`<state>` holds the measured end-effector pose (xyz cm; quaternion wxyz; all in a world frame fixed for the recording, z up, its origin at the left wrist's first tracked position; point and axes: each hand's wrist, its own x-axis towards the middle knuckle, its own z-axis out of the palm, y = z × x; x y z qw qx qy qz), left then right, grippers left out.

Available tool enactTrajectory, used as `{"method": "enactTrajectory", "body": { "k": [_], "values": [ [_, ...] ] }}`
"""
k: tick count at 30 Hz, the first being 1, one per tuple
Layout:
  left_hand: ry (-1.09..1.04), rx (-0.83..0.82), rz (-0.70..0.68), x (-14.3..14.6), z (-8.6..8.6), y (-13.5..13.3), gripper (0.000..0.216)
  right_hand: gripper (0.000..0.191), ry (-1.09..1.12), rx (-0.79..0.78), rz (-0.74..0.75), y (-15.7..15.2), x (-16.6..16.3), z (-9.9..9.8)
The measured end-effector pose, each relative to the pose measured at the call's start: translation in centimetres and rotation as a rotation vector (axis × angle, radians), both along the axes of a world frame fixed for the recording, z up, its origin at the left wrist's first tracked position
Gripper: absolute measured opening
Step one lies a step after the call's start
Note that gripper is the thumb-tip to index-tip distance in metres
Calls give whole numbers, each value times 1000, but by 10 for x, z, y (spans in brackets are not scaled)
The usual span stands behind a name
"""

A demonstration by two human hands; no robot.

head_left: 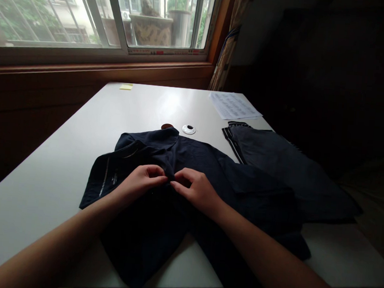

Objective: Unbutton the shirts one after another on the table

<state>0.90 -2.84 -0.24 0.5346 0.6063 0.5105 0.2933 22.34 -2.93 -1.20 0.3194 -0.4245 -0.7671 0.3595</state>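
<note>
A dark navy shirt (204, 158) lies spread and rumpled on the white table (61, 151). Its collar, marked with a pale strip and small lettering inside, points to the left. My left hand (141, 180) pinches the fabric just below the collar between thumb and fingertips. Close beside it, almost touching, my right hand (200, 191) pinches the same fold. Whether a button sits between the fingertips is too dark and small to tell.
A folded dark garment with striped trim (274, 155) lies at the right. Printed sheets (235, 106) rest at the back right, yellow sticky notes (126, 86) at the back left. A white cable-hole ring (188, 129) and a brown disc (167, 126) are beyond the shirt. A window (161, 22) stands behind.
</note>
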Motion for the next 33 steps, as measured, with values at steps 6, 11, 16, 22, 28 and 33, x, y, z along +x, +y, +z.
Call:
{"method": "enactTrajectory", "body": {
  "k": [6, 11, 16, 22, 28, 33],
  "values": [
    [-53, -33, 15, -1, -2, 0, 29, 6, 52, -28, 33, 2, 2, 0],
    [-151, -53, 19, -2, -6, 2, 25, 5, 66, 4, 48, 1, 1, -1],
    [-219, -40, 54, -1, -8, 4, 28, 4, 65, 16, 50, 1, 0, 1],
    [-306, -46, 37, -2, -11, 4, 31, 5, 73, 74, 63, 0, 0, 2],
    [-227, -10, -47, -5, -9, 4, 20, 3, 120, 152, 65, 1, -1, -3],
    [-167, 33, -34, -5, -6, 4, 22, 5, 148, 176, 30, 1, -1, -5]
  ]
}}
